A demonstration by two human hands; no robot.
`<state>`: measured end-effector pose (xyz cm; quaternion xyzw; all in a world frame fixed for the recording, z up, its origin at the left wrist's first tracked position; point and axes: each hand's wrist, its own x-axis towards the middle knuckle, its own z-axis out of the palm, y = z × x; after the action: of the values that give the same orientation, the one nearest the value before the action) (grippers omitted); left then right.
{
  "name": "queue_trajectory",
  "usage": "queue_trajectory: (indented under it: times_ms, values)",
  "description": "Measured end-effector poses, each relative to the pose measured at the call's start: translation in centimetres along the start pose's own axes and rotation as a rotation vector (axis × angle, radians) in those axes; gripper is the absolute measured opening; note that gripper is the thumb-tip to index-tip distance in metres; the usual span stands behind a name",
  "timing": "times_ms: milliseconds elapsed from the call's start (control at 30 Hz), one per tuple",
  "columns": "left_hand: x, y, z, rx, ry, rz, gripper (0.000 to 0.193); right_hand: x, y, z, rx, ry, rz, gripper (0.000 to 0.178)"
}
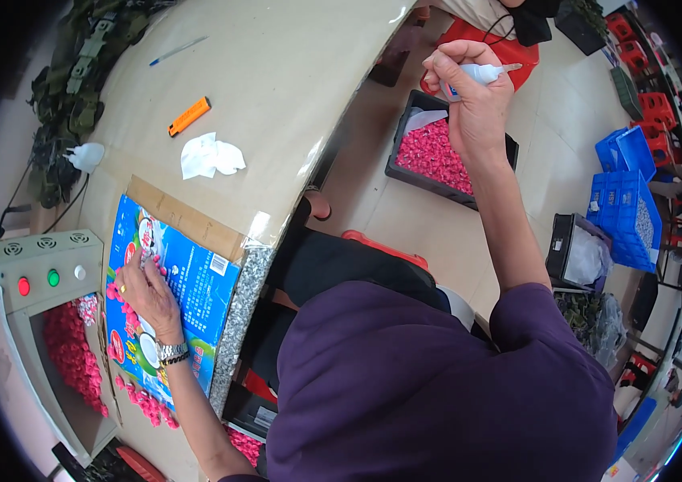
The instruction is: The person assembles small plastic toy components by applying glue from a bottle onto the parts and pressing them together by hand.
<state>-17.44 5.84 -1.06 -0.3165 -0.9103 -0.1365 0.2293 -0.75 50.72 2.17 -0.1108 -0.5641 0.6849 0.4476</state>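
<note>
My right hand is raised at the upper right, off the table's edge. Its fingers are closed round a small white squeeze bottle with a narrow tip that points right. My left hand rests low over a blue printed cardboard sheet on the table. Its fingers bend together at the tips, and what they hold, if anything, is too small to make out. Small pink pieces lie under and beside this hand, and more pink pieces are spread along the cardboard's near edge.
An orange box cutter, a crumpled white tissue and a pen lie farther up the table. At the left stands a box with coloured buttons, pink pieces inside. A black crate of pink pieces sits on the floor.
</note>
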Motion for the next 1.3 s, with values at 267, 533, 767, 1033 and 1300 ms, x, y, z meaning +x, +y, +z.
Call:
queue_trajectory:
  times_ms: [267,533,767,1033,1300]
  values:
    - [-1.1,-1.5,0.9,0.063,0.156,-0.065,0.027,-1.1,-1.1,-1.1,-0.032,0.059,0.022,0.012]
    - [-1.5,-1.9,-0.9,-0.075,0.303,-0.254,0.021,-2.7,-1.8,0.4,-0.012,0.013,0.095,0.013]
    - [-2.3,0.8,-5.1,-0.443,0.592,-0.463,0.018,-5.0,-1.9,3.8,0.032,-0.167,0.178,0.008]
    - [-10.2,0.9,-8.1,-0.329,0.606,-0.819,0.008,-9.4,0.3,12.0,-0.007,-0.567,0.349,0.007]
    - [-11.2,-4.7,-7.9,0.031,0.301,-0.634,0.029,-13.8,1.5,22.2,0.012,-0.893,0.557,0.008]
